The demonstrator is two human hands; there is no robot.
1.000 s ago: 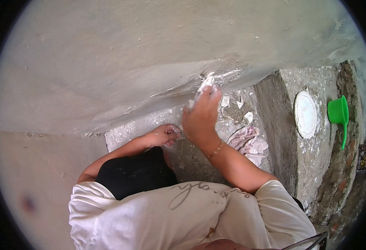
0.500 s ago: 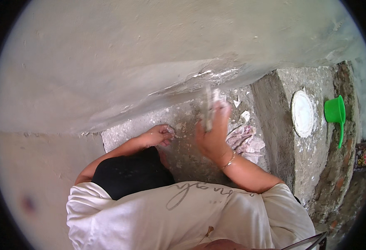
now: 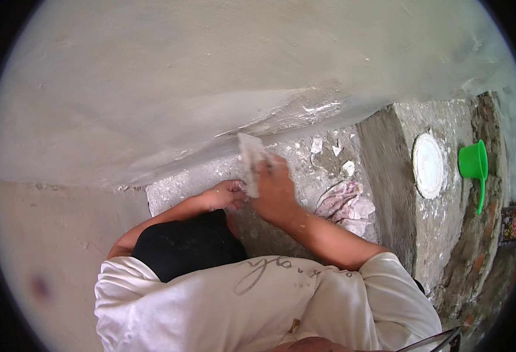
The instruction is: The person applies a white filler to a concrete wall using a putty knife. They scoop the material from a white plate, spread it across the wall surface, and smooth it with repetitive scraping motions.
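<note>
My right hand (image 3: pixel 275 190) is closed round a flat, plaster-smeared scraper (image 3: pixel 248 158). The scraper stands upright, its top end close to the foot of the grey plastered wall (image 3: pixel 170 76); whether it touches the wall I cannot tell. Wet, shiny streaks of plaster (image 3: pixel 322 110) mark the wall just beyond. My left hand (image 3: pixel 226 195), fingers curled and whitish with plaster, rests by my dark-clothed knee (image 3: pixel 187 243), close to the scraper's lower end. What those fingers hold, if anything, is hidden.
A crumpled, stained cloth (image 3: pixel 347 206) lies right of my right hand. White plaster chips (image 3: pixel 347 169) are scattered on the rough floor. On the raised ledge to the right are a round white lid or plate (image 3: pixel 428 166) and a green dipper (image 3: pixel 473 159). A dark printed packet (image 3: pixel 511 225) lies beyond.
My right hand has moved left and slightly toward me with the scraper, closer to my left hand. The left hand stays nearly in place.
</note>
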